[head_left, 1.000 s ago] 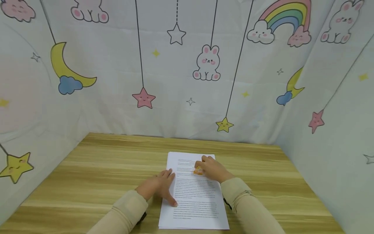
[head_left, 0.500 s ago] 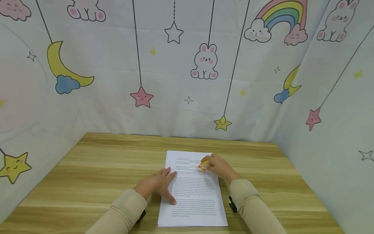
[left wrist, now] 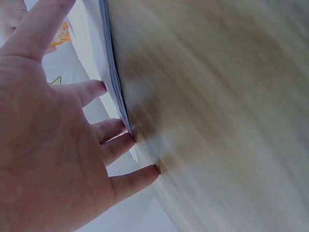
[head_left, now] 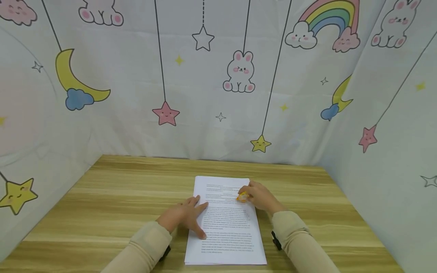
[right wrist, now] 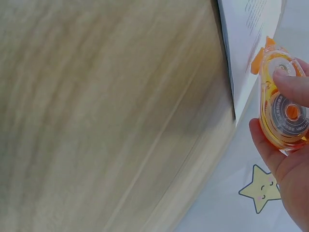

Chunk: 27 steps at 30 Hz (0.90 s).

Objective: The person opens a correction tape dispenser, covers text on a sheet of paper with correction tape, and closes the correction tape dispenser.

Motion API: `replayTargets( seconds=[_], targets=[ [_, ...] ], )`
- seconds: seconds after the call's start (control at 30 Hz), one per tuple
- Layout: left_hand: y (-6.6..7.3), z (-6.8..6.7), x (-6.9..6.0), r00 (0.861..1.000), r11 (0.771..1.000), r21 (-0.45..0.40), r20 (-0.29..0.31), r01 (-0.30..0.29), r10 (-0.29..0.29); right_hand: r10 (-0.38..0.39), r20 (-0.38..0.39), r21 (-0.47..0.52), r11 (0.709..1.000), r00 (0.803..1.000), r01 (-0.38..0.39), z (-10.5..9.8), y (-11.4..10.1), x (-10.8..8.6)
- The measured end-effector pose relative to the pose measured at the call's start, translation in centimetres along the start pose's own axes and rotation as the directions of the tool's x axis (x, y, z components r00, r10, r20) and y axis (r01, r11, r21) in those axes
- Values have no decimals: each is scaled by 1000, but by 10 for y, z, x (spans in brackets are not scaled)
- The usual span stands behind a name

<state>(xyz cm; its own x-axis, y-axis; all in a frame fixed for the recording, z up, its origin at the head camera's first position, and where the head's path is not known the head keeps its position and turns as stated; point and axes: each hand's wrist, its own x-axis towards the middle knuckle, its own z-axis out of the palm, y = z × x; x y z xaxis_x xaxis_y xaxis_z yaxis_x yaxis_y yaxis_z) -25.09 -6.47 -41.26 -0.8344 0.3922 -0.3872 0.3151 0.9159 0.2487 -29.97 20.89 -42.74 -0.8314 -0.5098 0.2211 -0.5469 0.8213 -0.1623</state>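
Note:
A stack of printed paper (head_left: 227, 227) lies on the table. The left hand (head_left: 187, 217) rests with spread fingers on the stack's left edge; in the left wrist view this hand (left wrist: 63, 130) has its fingertips along the edge of the sheets and on the wood. Over the upper right part of the page, the right hand (head_left: 262, 197) holds an orange correction tape dispenser (head_left: 242, 196). The right wrist view shows the clear-cased dispenser (right wrist: 285, 108) pinched between thumb and fingers of the right hand (right wrist: 297, 179), its orange tip towards the paper.
The wood-grain table (head_left: 119, 189) extends on both sides of the paper. Behind it and at the sides hangs a white cloth (head_left: 129, 76) printed with stars, rabbits, moons and a rainbow. Dark pieces show at both wrists.
The right hand has moved rightward across the upper page with the dispenser, lately also slightly nearer the wearer. The left hand has stayed nearly still on the paper.

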Motion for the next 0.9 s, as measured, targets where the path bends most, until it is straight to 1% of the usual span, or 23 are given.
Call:
replayTargets(
  seconds=[0.1, 0.3, 0.53, 0.7, 0.8, 0.9],
  targets=[
    [0, 0, 0, 1000, 1000, 0, -3, 3, -3, -15, 15, 4, 1000, 1000, 15, -1, -2, 1],
    [1, -1, 1, 1000, 1000, -7, -9, 8, -8, -32, 11, 17, 999, 999, 31, -1, -5, 4],
    [1, 1, 0, 1000, 1000, -7, -6, 8, -8, -2, 52, 12, 1000, 999, 1, 0, -8, 7],
    [0, 1, 0, 1000, 1000, -11, -5, 5, -5, -2, 57, 7, 1000, 998, 2, -1, -10, 8],
    [0, 1, 0, 1000, 1000, -13, -5, 6, -6, -15, 57, -12, 1000, 998, 16, -2, -11, 8],
    [0, 0, 0, 1000, 1000, -13, -3, 4, -5, -46, 53, -43, 998, 998, 48, -3, -12, 8]
  ],
)
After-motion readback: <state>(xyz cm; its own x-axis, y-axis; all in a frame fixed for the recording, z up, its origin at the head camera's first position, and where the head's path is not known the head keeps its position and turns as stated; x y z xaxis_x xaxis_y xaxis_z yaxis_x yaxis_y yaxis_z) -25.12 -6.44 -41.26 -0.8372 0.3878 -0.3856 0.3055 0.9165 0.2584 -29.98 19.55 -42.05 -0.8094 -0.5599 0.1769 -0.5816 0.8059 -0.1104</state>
